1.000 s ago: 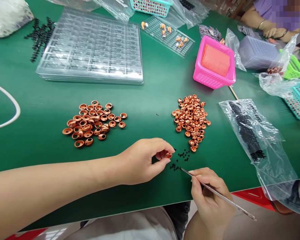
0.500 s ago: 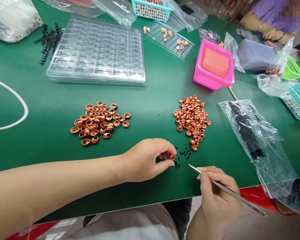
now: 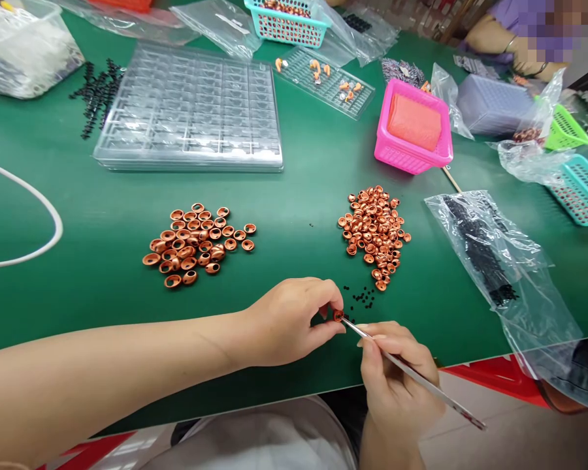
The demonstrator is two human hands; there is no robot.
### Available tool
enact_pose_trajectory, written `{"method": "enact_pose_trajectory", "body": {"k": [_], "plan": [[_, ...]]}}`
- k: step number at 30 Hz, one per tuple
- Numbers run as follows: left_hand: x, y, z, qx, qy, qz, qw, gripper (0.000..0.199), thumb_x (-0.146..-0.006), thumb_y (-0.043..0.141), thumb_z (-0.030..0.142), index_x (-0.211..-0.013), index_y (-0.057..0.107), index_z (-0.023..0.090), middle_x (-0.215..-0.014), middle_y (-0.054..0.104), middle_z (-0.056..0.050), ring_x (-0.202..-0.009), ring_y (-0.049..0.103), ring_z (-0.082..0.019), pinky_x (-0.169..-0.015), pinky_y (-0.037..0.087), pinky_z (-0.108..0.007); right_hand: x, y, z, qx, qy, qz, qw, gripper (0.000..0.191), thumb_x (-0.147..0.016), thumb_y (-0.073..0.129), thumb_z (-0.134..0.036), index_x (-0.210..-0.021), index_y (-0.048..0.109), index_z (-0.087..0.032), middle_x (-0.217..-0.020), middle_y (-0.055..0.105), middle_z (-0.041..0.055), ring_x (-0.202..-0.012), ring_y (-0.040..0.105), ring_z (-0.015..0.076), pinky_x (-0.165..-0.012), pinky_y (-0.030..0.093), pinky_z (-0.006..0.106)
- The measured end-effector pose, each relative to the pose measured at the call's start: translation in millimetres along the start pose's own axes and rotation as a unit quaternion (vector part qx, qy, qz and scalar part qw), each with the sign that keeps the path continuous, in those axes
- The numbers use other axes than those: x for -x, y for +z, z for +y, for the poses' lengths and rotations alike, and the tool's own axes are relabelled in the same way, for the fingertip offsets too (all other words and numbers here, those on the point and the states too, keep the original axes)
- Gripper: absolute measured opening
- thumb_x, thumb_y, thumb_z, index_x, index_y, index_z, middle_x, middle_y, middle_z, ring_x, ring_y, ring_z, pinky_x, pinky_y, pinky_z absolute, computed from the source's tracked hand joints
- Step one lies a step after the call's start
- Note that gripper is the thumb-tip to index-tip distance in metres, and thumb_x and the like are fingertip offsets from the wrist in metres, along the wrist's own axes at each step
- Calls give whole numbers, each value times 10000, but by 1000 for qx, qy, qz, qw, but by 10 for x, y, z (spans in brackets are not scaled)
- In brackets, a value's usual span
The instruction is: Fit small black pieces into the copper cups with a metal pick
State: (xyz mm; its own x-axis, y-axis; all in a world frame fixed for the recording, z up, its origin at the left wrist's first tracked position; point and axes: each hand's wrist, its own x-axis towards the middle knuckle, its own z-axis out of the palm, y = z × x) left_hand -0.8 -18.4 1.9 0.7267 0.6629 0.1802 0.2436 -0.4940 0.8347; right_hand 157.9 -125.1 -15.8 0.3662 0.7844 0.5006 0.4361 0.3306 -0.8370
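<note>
Between thumb and fingertips, my left hand point(image 3: 298, 320) pinches one small copper-coloured cup point(image 3: 338, 316). My right hand point(image 3: 402, 378) is closed around metal tweezers point(image 3: 416, 374), held like a pen. Their tip meets the opening of the pinched cup; whether a black piece is at the tip is too small to tell. Tiny black pieces point(image 3: 363, 297) lie scattered just beyond my fingers. A heap of copper cups point(image 3: 375, 228) sits behind them, and a second group of copper cups point(image 3: 191, 241), many with their hollow side up, spreads to the left.
Stacked clear plastic trays point(image 3: 191, 117) stand at the back left. A pink basket point(image 3: 414, 153) with an orange block is at the back right, near a plastic bag point(image 3: 490, 254) of black strips. A white cable point(image 3: 49, 215) curves in from the left. A person point(image 3: 509, 39) sits across the table.
My right hand has moved left, bringing the tweezers' tip from the table near the black pieces to the cup. My left hand keeps its pinch, and the view has shifted slightly.
</note>
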Motion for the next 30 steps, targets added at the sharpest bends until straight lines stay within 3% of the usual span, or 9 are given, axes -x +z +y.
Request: {"method": "enact_pose_trajectory", "body": {"k": [14,20,30], "plan": [[0,11,9,-19,52,16,998,44,-897,608,152,-936,589,162,-792,655,-3,-688,592,-120,-630,454,-219,13,-18,5,11,-23,-38,999,337,-772,650,50,-1006,629,-192,-910,717,29,-840,705,168,-701,598,323],[-14,28,-26,-10,95,14,995,147,-919,562,104,-1049,619,140,-833,685,-35,-759,615,-142,-685,487,-234,13,-25,-7,17,-20,-45,999,357,-764,651,68,-1016,622,-185,-939,717,33,-868,702,163,-727,597,320],[2,-4,-10,-25,59,-2,998,106,-886,648,133,-991,633,132,-806,682,-16,-722,604,-134,-658,465,-228,22,-43,-1,34,-23,-49,998,341,-784,644,35,-1021,612,-209,-937,716,26,-864,702,160,-711,602,320]]}}
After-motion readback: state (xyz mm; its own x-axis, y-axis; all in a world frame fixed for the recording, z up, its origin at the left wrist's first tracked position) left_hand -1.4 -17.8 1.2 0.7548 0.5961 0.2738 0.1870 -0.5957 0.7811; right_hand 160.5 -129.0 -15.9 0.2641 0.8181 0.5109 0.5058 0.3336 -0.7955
